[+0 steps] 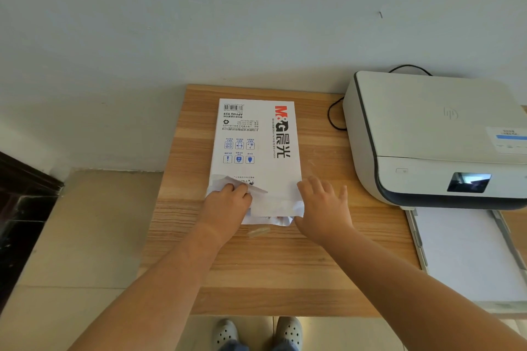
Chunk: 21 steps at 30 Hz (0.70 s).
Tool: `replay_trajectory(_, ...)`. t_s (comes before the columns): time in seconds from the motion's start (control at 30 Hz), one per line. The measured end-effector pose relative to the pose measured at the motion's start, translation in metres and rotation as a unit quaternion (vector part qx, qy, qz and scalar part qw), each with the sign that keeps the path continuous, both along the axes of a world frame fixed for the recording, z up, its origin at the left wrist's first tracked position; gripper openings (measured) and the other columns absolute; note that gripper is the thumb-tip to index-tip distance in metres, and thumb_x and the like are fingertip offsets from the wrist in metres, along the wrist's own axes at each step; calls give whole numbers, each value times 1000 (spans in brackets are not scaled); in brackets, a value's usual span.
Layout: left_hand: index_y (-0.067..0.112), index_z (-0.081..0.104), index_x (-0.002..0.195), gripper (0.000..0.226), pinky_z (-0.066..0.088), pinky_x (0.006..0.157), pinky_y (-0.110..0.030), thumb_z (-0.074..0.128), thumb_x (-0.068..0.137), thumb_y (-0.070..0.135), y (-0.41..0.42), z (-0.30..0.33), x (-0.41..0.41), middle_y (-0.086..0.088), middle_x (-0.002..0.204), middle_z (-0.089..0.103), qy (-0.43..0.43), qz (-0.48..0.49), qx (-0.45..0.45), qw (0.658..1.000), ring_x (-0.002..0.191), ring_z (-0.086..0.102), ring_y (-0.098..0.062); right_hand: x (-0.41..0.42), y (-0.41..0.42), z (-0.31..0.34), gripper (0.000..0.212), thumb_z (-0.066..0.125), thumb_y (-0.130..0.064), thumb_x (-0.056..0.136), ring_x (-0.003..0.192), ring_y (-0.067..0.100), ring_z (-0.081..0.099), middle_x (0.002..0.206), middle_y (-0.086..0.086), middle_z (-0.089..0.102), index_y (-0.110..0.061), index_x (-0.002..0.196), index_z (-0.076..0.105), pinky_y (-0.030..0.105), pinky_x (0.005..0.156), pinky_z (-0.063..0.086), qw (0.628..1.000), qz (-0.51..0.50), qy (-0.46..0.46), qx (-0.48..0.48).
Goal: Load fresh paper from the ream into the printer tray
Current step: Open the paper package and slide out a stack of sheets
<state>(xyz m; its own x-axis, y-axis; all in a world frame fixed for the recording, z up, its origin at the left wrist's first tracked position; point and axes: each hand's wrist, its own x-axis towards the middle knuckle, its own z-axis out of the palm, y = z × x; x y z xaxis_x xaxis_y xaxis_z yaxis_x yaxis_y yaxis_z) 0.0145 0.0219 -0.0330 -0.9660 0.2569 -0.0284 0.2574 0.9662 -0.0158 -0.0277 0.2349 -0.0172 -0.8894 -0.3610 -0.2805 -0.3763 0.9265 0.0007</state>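
Note:
A white paper ream (256, 145) with red and black print lies flat on the wooden table (285, 265), its near end torn open and crumpled. My left hand (228, 202) pinches a torn flap of the ream's wrapper at the near left corner. At the near right corner rests my right hand (325, 208), fingers spread, against the wrapper's edge. The white printer (433, 134) stands on the right of the table. Its paper tray (467, 253) is pulled out toward me with white sheets in it.
A black cable (333, 115) loops on the table between the ream and the printer. A small clear scrap of tape (258, 231) lies just in front of the ream. The wall is behind the table, tiled floor to the left, my shoes below the table's near edge.

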Motion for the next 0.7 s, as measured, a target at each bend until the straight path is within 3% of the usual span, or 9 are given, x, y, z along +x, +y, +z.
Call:
replay_trajectory(0.33, 15, 70, 65, 45, 37, 32, -23, 90, 26, 4, 1, 2, 2, 1, 70, 65, -6, 6, 5, 1000, 57, 61, -17, -14, 6, 7, 76, 64, -45, 79, 137, 25, 33, 148, -3, 35, -29, 144, 29, 62, 115, 13, 986, -95, -73, -114)
replay_trajectory(0.6, 13, 66, 61, 43, 37, 32, -23, 88, 27, -1, 0, 0, 1, 0, 68, 62, -10, 16, 13, 1000, 56, 60, -19, 2, -2, -2, 62, 58, -42, 85, 128, 25, 41, 145, -1, 36, -23, 139, 34, 59, 112, 23, 998, -59, -17, -31)
replay_trajectory(0.7, 14, 66, 62, 43, 36, 31, -24, 88, 28, -1, -1, -2, 1, 1, 68, 61, -16, 18, 17, 1000, 57, 60, -18, 7, -4, -5, 68, 60, -42, 83, 126, 27, 41, 145, 1, 33, -24, 140, 29, 59, 110, 26, 997, -70, -20, -15)
